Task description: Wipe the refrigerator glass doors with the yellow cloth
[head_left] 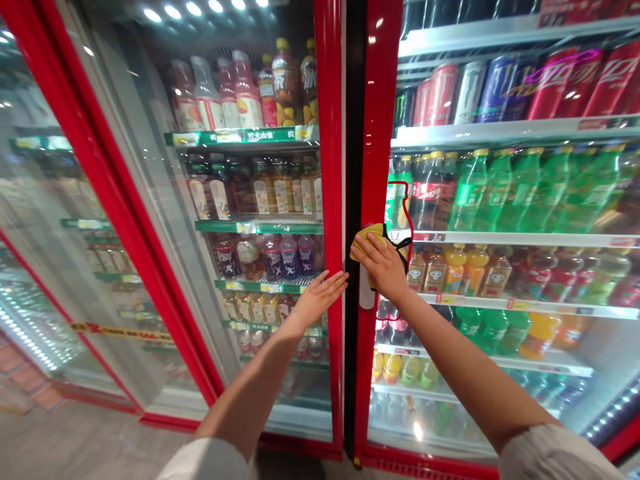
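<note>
My right hand (383, 263) presses a yellow cleaning cloth (367, 241) with a dark edge against the red door frame (379, 133) of the right-hand drinks fridge. Fingers lie flat over the cloth, just above a pale recessed door handle (367, 300). A black loop or cord shows at the cloth's right side. My left hand (323, 297) is empty, its fingers stretched out, with the fingertips at the red frame (333, 200) of the left fridge door. Whether those fingertips touch the frame I cannot tell.
Behind the right glass door stand green soda bottles (520, 187) and energy drink cans (443, 93). Tea and juice bottles (245, 93) fill shelves behind the left door. A dark gap (355, 367) separates the two fridges. Grey floor (100, 447) shows at lower left.
</note>
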The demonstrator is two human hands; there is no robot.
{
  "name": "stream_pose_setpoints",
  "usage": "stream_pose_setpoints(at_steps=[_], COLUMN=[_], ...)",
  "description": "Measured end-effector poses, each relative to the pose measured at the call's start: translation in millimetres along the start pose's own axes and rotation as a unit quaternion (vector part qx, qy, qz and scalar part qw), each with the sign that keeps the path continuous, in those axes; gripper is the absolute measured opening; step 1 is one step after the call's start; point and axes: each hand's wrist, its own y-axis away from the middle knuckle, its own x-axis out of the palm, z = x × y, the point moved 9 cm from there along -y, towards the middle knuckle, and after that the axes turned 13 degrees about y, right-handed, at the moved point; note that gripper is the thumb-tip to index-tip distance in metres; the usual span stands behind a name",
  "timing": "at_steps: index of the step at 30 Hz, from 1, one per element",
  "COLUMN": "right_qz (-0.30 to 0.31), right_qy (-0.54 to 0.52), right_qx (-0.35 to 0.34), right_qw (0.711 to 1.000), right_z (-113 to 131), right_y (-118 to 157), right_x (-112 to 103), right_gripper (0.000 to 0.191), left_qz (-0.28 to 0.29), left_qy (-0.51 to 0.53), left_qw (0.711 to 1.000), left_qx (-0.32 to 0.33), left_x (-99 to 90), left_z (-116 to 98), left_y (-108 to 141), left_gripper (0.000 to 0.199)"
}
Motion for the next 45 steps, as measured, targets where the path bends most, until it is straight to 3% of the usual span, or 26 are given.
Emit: stream_pose_setpoints(at_steps=[3,9,12,16,20,23,26,29,32,36,40,42,45], right_qz=[-0.016,0.024,0.041,0.017,-0.071,-0.129,-0.152,-0.114,-0.044,0.021,0.051,0.053,0.046], right_qy=[-0.019,-0.022,-0.046,-0.064,-0.056,-0.053,-0.039,-0.028,-0.011,0.013,0.029,0.037,0.053], right_qx=[0.025,-0.09,-0.13,-0.091,0.018,0.04,0.053,0.07,0.076,0.049,0.021,0.032,0.087], right_qw=[0.999,0.995,0.99,0.994,0.996,0.989,0.986,0.991,0.996,0.998,0.998,0.997,0.994], right_z=[3.6,45.5,52.0,43.0,28.3,32.5,39.9,47.0,61.5,98.0,126.4,129.5,130.4], right_y=[3.7,93.3,115.2,85.1,24.8,-23.5,-70.0,-102.1,-100.6,-47.3,-1.2,-5.0,-44.2], right_x=[3.9,24.3,25.9,10.0,-21.5,-39.2,-40.2,-21.2,6.8,36.1,49.1,49.5,49.5], right_gripper=[0.05,0.049,0.046,0.045,0.052,0.049,0.046,0.05,0.055,0.061,0.059,0.058,0.059], left_qz=[-0.009,0.002,0.006,0.008,0.003,0.005,0.012,0.008,-0.001,0.005,0.013,0.011,0.004], left_qy=[0.001,-0.017,-0.026,-0.027,-0.02,-0.014,-0.003,0.003,-0.001,-0.004,-0.01,-0.014,-0.016], left_qw=[1.0,0.999,0.997,0.996,0.997,0.998,0.999,1.0,1.0,0.999,0.999,0.999,0.999], left_qx=[-0.017,-0.05,-0.069,-0.086,-0.075,-0.06,-0.038,-0.019,-0.016,-0.031,-0.041,-0.044,-0.048], left_x=[-5.5,0.6,3.2,4.1,4.1,5.1,6.7,5.7,4.0,3.9,-1.9,-7.9,-16.7], left_z=[3.8,-1.0,-1.3,4.8,11.2,16.5,22.6,29.5,38.2,54.8,76.9,89.2,105.6], left_y=[3.8,24.3,39.0,53.7,59.6,61.4,62.7,65.2,73.2,99.2,134.1,148.1,162.3], left_gripper=[0.061,0.071,0.074,0.077,0.081,0.08,0.073,0.07,0.073,0.078,0.079,0.078,0.079])
